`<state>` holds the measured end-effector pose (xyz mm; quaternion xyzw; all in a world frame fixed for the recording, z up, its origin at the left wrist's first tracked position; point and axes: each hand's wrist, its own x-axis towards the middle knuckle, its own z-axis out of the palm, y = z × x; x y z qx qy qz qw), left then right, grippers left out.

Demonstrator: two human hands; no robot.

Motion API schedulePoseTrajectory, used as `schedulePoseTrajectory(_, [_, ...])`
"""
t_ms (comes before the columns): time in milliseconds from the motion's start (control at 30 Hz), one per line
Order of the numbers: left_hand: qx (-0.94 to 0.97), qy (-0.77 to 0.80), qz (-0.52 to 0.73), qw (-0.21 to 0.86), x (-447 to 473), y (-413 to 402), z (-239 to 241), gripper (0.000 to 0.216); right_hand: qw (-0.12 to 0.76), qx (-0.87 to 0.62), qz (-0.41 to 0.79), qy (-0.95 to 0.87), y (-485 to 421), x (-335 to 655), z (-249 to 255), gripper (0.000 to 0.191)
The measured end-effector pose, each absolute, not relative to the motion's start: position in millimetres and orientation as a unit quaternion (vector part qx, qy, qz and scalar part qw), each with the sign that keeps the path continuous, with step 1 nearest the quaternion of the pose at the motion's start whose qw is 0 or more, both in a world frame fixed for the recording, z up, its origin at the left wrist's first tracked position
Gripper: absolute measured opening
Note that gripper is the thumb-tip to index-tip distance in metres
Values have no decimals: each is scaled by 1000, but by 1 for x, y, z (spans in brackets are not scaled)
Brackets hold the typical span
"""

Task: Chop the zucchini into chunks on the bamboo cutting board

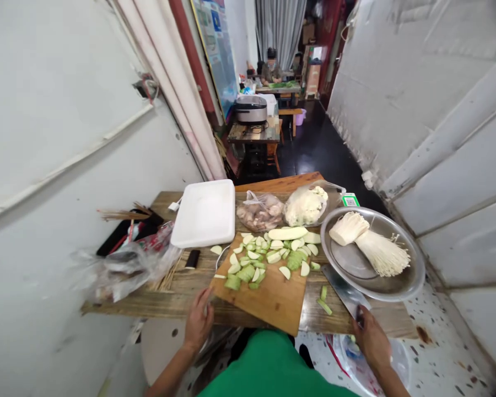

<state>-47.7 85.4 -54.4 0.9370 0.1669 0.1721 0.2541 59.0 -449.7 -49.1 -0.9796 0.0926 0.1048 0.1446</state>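
Note:
At the near left corner of the wooden cutting board (268,309), my left hand (199,320) has its fingers curled in, apparently gripping the corner; the exact contact is blurred. My right hand (372,336) is closed round the handle of a kitchen knife (343,292), whose broad blade lies low over the tabletop, right of the board. Half-round slices of a pale green vegetable (246,273) cover the board's far part, with a peeled uncut length (288,233) behind them. Green peel strips (324,303) lie between board and knife.
A metal basin (415,270) with enoki mushrooms (382,253) stands right. Behind the board sit bagged brown mushrooms (260,212) and a bagged pale vegetable (308,205). A white tray (204,215), skewers (165,278) and plastic bags (136,264) are left. A person (271,69) sits far back.

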Motion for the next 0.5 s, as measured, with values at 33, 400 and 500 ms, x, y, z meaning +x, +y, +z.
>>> schedulePoseTrajectory(33, [932,180,175,260,-57,84,-58,44,132,-982,106,83,-452,62,-49,45])
schedulePoseTrajectory(400, [927,240,126,259,-122,63,-97,48,46,-992,99,59,-458,75,-38,51])
schedulePoseTrajectory(500, [935,234,111,244,-118,65,-89,48,62,-994,66,58,-466,76,-40,60])
